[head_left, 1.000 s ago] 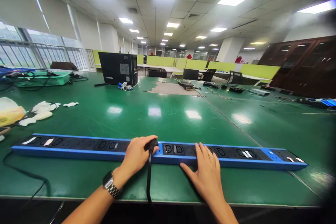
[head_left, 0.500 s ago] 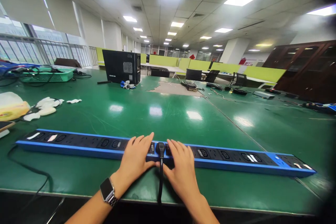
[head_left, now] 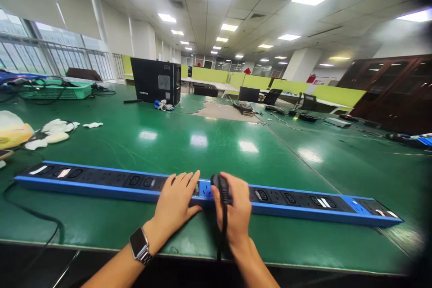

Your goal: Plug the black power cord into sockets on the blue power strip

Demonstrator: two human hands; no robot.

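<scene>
A long blue power strip [head_left: 118, 192] with black outlet panels lies across the near part of the green table. My left hand [head_left: 177, 198], with a watch on the wrist, holds the strip left of its middle; its fingers lie over the top and its thumb is at the front side. My right hand [head_left: 238, 209] pinches a black power plug [head_left: 218, 184] between thumb and fingers. The plug is out of the blue socket section [head_left: 205, 188] and just right of it. Its cord [head_left: 222, 234] runs down toward the table's front edge.
A black computer case [head_left: 155, 81] stands at the back, with blue-and-white gloves [head_left: 164, 105] by it. At the left are a green basket [head_left: 57, 92] of cables and white scraps [head_left: 57, 130]. A thin cable [head_left: 33, 211] trails from the strip's left end.
The plug has come out of the middle socket and moved right in my right hand, which was resting on the strip beside it. My left hand stays on the strip.
</scene>
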